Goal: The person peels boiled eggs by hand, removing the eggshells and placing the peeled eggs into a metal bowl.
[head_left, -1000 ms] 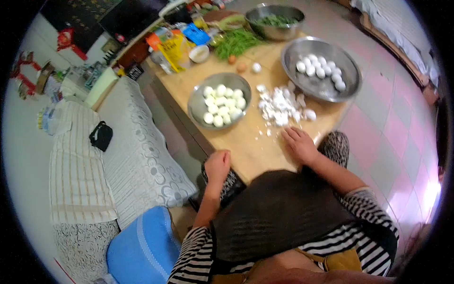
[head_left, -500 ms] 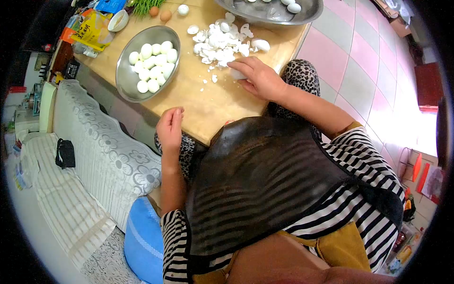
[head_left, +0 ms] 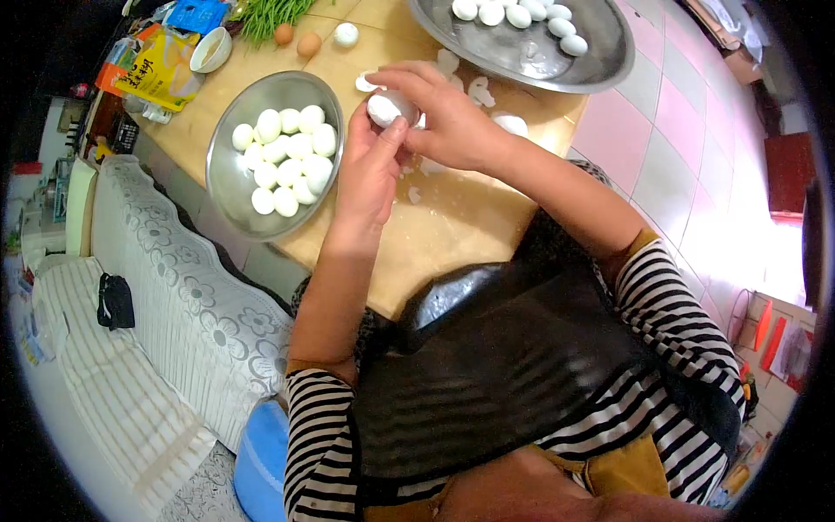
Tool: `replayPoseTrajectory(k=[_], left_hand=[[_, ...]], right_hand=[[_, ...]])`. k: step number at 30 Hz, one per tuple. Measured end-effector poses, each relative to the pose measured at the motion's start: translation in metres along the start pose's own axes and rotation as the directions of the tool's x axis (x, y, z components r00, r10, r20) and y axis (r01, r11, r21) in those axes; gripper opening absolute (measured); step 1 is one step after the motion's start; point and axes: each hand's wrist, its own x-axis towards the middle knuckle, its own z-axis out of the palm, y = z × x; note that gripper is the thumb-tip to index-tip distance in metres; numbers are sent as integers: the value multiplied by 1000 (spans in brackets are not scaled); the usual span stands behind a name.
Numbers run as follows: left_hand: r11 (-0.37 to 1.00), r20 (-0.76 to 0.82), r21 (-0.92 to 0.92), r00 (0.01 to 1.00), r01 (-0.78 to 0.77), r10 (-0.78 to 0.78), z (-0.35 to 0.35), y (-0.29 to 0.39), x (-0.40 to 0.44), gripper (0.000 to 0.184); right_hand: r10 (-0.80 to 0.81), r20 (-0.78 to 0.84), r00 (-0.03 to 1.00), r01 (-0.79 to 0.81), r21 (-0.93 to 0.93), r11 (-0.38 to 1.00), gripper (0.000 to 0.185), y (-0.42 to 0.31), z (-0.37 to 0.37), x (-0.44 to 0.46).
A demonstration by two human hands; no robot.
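Observation:
A white egg [head_left: 391, 108] is between my two hands, above the wooden table. My left hand [head_left: 370, 170] grips it from below, its thumb pressed against the near side. Curled over the top and right side of the egg are the fingers of my right hand [head_left: 454, 123]. Broken eggshell [head_left: 480, 92] lies behind and beneath my hands, much of it hidden by them. To the left stands a metal bowl [head_left: 224, 202] of smooth peeled eggs [head_left: 298, 145].
A wide metal basin [head_left: 600, 76] with several unpeeled eggs [head_left: 519, 16] stands at the table's far right. Along the back are two brown eggs [head_left: 309, 44], a white egg [head_left: 346, 35], green stalks [head_left: 265, 17], a small bowl [head_left: 210, 50] and a yellow packet [head_left: 161, 70].
My left hand has risen from the table's near edge to grip the egg. My right hand has brought the egg up and left. The view has shifted, showing more of the basin.

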Motion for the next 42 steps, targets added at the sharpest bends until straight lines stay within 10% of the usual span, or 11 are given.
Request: replayPoseTrajectory(k=[4,9,16,42], left_hand=[[999,-98,-2,994,-47,47,-8,2,15,46],[982,-130,164,985,-91,113,-20,-12,20,46],[920,-42,335,972,-204,231,-29,-28,4,51],[903,13,409,990,-133,139,-20,-24,-3,55]], right_hand=[[69,-4,998,-67,220,973,54,20,-6,8],[-47,-173,984,48,4,999,25,34,-13,5],[-212,-6,977,210,-102,972,26,24,-4,-4],[-135,-64,989,124,-149,981,8,33,2,-8]])
